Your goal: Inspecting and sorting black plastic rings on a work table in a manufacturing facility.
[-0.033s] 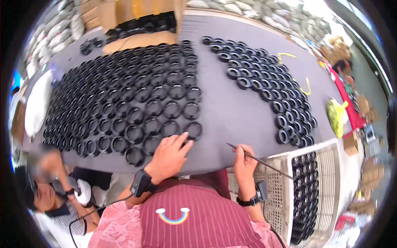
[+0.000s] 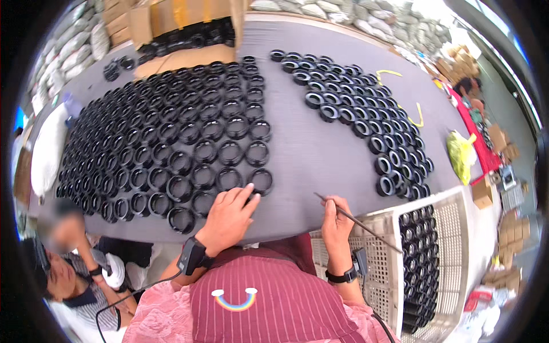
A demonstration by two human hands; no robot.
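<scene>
My left hand reaches over the near edge of the grey-covered table with its fingers apart. Its fingertips are at the lower left rim of a black ring, the nearest one in the right column; whether they touch it I cannot tell. Many such black rings stand in rows to the left. In my right hand is a thin dark stick with a pointed tip, pinched between thumb and fingers. The tip points up and left over bare grey cloth.
A second group of black rings stands at the right. Beside the table's near right edge is a pale plastic crate with more rings. An open cardboard box stands at the back. A yellow bag lies far right. Another person sits at lower left.
The table and rings appear slightly farther left in the picture. Both hands keep nearly the same pose, and the stick stays in my right hand.
</scene>
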